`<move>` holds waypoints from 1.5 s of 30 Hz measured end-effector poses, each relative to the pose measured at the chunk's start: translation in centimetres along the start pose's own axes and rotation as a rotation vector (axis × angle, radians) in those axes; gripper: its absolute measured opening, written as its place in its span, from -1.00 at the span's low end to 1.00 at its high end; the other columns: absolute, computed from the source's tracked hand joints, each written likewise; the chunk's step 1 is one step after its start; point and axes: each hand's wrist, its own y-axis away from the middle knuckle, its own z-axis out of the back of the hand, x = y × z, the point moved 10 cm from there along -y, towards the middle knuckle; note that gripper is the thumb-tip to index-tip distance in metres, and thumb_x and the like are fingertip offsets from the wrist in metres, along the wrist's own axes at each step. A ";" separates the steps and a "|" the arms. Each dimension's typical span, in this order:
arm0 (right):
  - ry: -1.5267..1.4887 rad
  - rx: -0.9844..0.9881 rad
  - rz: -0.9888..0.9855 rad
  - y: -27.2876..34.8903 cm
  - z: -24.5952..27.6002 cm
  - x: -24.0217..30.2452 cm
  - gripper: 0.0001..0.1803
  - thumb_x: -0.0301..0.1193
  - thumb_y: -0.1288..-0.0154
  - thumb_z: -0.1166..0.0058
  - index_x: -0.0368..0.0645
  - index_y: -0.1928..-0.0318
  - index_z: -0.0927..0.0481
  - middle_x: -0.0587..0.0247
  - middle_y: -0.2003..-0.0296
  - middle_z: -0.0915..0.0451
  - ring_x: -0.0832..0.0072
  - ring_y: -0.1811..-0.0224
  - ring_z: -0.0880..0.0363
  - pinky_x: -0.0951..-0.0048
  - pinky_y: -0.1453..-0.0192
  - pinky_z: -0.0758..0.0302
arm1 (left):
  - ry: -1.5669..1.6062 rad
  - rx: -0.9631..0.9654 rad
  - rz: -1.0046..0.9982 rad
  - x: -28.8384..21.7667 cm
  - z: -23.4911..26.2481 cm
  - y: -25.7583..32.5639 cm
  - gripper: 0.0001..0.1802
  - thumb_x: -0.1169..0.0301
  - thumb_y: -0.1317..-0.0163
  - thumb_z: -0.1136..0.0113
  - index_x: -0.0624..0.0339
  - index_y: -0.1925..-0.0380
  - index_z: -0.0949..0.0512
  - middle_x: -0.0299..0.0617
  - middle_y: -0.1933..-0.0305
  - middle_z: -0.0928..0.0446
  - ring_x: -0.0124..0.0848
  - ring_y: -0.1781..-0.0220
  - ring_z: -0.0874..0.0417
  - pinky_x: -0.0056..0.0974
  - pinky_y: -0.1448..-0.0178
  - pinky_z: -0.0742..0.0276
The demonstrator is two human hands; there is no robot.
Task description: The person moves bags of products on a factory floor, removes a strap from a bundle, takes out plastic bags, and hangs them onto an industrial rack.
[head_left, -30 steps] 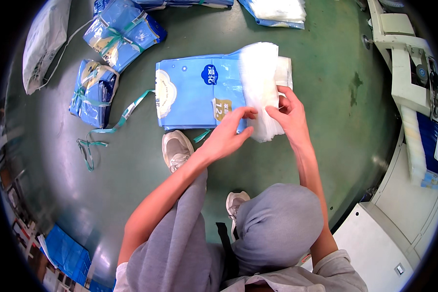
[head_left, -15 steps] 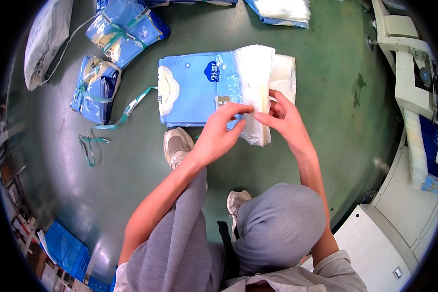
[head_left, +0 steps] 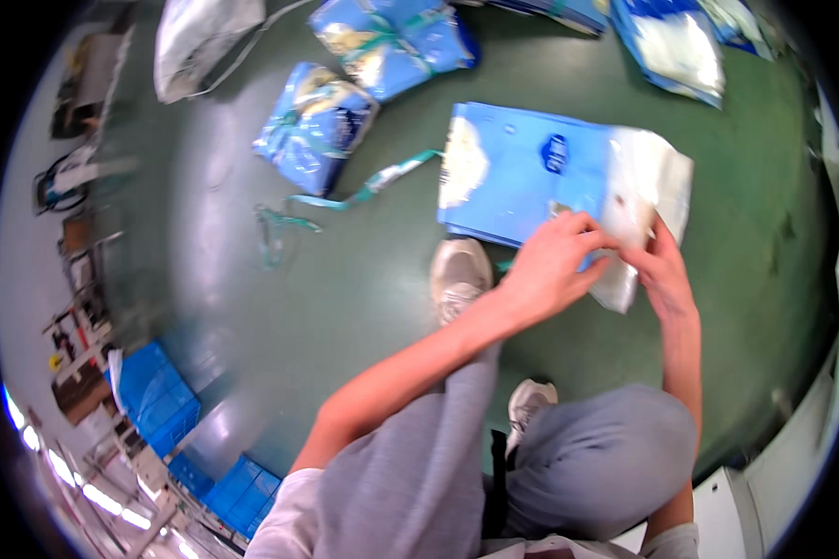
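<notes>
A stack of blue-and-white printed plastic bags [head_left: 522, 172] lies on the floor before me, its clear and white right end folded up into a loose flap. My left hand [head_left: 559, 261] bends its fingers over the near part of that flap, thumb lower than the forefinger, fingertips at the edge. Against the flap's right side my right hand [head_left: 664, 270] pinches the edge, its thumb close to my left fingertips. Some blur hides how many layers the fingers hold. A teal strap [head_left: 373, 186] runs out from the stack's left side onto the floor.
Two tied blue bundles, a smaller one [head_left: 315, 128] and a larger one [head_left: 391, 47], lie at the far left beside a white sack [head_left: 200, 42]. More packed bags [head_left: 671, 47] lie at the far right. Blue crates [head_left: 158, 396] stand at the lower left. My shoe [head_left: 460, 275] is near the stack.
The view has swung, so the stack and both hands appear farther right. The hands stay at the folded flap, my left fingertips still close to my right thumb.
</notes>
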 end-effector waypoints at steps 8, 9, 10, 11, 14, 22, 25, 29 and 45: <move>-0.082 0.210 -0.150 0.5 -4.7 -2.7 -0.15 -0.64 0.09 -0.14 -0.02 -0.29 -0.15 0.30 0.28 -0.59 0.75 0.48 -0.43 0.72 0.60 -0.17 | 0.230 0.016 0.259 3.5 2.3 -0.8 -0.59 0.26 -0.04 -0.35 0.21 0.20 -0.43 -0.14 0.24 -0.47 -0.27 0.18 -0.53 -0.23 0.13 -0.48; -0.124 0.217 -0.175 0.4 -4.7 -3.5 -0.12 -0.63 0.09 -0.19 0.00 -0.29 -0.12 0.31 0.22 -0.54 0.75 0.49 -0.39 0.73 0.59 -0.17 | 0.203 0.023 0.220 3.3 2.5 -1.0 -0.59 0.26 -0.04 -0.35 0.21 0.19 -0.43 -0.14 0.22 -0.46 -0.26 0.18 -0.53 -0.22 0.13 -0.49; -0.208 0.258 -0.196 0.7 -5.6 -4.0 -0.10 -0.63 0.09 -0.19 0.01 -0.30 -0.10 0.30 0.14 -0.49 0.75 0.49 -0.37 0.73 0.58 -0.17 | 0.206 0.051 0.243 3.6 2.5 -0.7 -0.57 0.25 -0.04 -0.35 0.20 0.17 -0.42 -0.14 0.18 -0.45 -0.25 0.14 -0.53 -0.22 0.10 -0.50; -0.289 0.290 -0.215 0.9 -6.2 -4.6 -0.08 -0.64 0.09 -0.20 0.02 -0.31 -0.08 0.29 0.07 -0.44 0.75 0.49 -0.35 0.73 0.57 -0.18 | 0.189 0.045 0.270 3.7 2.7 -0.6 -0.56 0.25 -0.03 -0.36 0.20 0.17 -0.42 -0.14 0.14 -0.44 -0.25 0.11 -0.55 -0.21 0.06 -0.50; -0.512 0.424 -0.237 1.6 -7.6 -4.8 -0.06 -0.62 0.03 -0.19 0.05 -0.35 -0.01 0.30 -0.12 -0.27 0.76 0.50 -0.30 0.74 0.57 -0.19 | 0.217 0.017 0.266 3.3 3.4 -1.3 -0.52 0.32 0.01 -0.40 0.18 0.11 -0.42 -0.14 0.05 -0.40 -0.30 0.07 -0.57 -0.24 0.08 -0.56; -0.729 0.327 -0.182 0.7 -9.9 -4.0 -0.35 -0.55 -0.13 -0.14 0.07 -0.20 -0.19 0.36 0.21 -0.43 0.69 0.54 -0.32 0.66 0.59 -0.20 | -0.078 0.129 0.255 1.5 3.8 -2.2 -0.46 0.29 -0.06 -0.33 0.12 -0.07 -0.46 -0.12 -0.19 -0.37 -0.22 0.04 -0.58 -0.22 0.07 -0.56; -0.823 0.301 -0.071 0.7 -8.9 -3.9 -0.42 -0.50 -0.15 -0.17 0.07 -0.15 -0.24 0.46 0.34 -0.43 0.72 0.61 -0.27 0.68 0.60 -0.16 | -0.079 0.170 0.194 0.1 3.0 -2.6 -0.56 0.29 -0.18 -0.18 0.03 -0.09 -0.47 -0.09 -0.22 -0.37 -0.17 0.05 -0.58 -0.20 0.03 -0.51; -0.699 0.165 -0.126 1.2 -6.9 -2.9 -0.42 -0.46 -0.14 -0.22 0.06 -0.14 -0.25 0.47 0.35 -0.47 0.80 0.68 -0.19 0.71 0.64 -0.09 | 0.062 0.289 0.182 -0.7 2.3 -2.4 -0.63 0.42 -0.31 0.02 -0.05 -0.12 -0.49 -0.10 -0.19 -0.36 -0.25 0.07 -0.57 -0.25 0.02 -0.47; -0.818 0.607 -0.232 5.4 -11.9 7.2 -0.91 -0.50 -0.26 0.11 -0.17 0.22 -0.42 0.39 0.54 -0.47 0.79 0.87 -0.08 0.75 0.83 -0.02 | -0.013 0.342 0.022 -10.9 11.0 -1.1 -0.48 0.34 -0.31 -0.06 0.02 -0.27 -0.25 -0.19 -0.22 -0.36 -0.28 -0.15 -0.45 -0.20 -0.20 -0.39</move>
